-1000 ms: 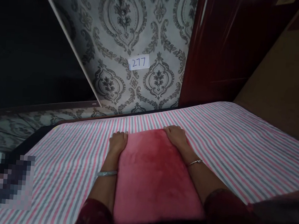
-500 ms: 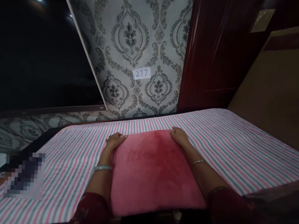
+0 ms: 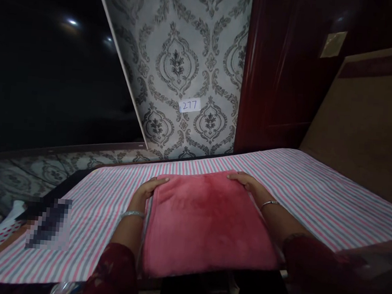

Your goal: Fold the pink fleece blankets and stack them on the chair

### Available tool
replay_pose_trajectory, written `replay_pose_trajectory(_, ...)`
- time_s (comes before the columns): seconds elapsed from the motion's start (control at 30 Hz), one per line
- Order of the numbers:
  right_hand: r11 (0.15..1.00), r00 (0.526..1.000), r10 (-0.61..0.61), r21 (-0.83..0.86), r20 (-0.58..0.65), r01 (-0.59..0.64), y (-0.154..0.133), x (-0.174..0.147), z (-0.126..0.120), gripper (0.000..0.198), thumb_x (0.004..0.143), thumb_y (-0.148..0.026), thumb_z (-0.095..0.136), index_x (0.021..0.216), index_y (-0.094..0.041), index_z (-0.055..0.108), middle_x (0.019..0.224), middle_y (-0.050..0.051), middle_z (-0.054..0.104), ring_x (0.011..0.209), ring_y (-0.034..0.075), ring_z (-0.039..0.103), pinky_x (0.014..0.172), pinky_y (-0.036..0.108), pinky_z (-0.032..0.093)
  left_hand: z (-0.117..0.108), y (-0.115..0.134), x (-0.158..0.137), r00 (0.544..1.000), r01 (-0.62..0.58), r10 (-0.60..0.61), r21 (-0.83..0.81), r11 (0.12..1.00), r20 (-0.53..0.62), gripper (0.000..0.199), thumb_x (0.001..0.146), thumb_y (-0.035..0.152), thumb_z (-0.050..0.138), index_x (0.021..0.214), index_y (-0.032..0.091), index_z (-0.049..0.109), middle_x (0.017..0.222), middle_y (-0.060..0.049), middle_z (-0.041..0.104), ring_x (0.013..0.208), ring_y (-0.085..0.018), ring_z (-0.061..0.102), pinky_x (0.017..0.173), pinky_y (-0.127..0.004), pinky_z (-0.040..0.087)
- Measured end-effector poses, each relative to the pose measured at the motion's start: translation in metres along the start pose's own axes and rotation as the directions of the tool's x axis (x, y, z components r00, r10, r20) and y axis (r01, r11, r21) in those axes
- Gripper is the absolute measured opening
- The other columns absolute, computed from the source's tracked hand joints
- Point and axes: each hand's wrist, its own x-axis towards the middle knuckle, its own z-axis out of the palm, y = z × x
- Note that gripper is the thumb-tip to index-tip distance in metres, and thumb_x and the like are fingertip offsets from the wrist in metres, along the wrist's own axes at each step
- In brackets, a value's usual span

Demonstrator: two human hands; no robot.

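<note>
A flat, roughly square pink plush cloth [image 3: 206, 225] lies in front of me on a striped sheet, its near edge reaching past the sheet's front edge. Whether it is folded or a cover, I cannot tell. My left hand [image 3: 150, 188] grips its far left corner, thumb on top and the other fingers mostly hidden under the edge. At the far right corner, my right hand [image 3: 246, 181] holds it the same way, thumb over the top. Along the left side a thin pale and grey edge shows beneath the pink pile.
The striped sheet [image 3: 314, 192] covers the surface in pink, grey and white. Behind it stand a patterned wall with a paper label [image 3: 190, 105], a dark screen [image 3: 59, 73] and a dark red wooden panel [image 3: 276, 72]. A brown board [image 3: 365, 110] rises at the right. A blurred patch [image 3: 49, 224] hides something at left.
Both hands have shifted slightly right and now grip the far corners with thumbs on top. The cloth's left edge looks lifted a little. The camera view has tilted up slightly.
</note>
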Motion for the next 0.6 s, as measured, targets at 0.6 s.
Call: replay_pose_trajectory(0.6,0.39,0.309,-0.92,-0.513,-0.239,0.764,-0.108,-0.098,-0.068,0.059,0.073,-0.015,0.055,0.132,-0.019,0.062,0.124,0.009,0.063,0.118,0.029,0.057,0.108,0.048,0.042,-0.028,0.115,-0.082,0.434,-0.644,0.899,0.678,0.356,-0.06,0.028,0.07,0.032,0.07,0.093,0.022,0.057,0.094,-0.003,0.061,0.089,-0.02,0.057,0.083,-0.034,0.05)
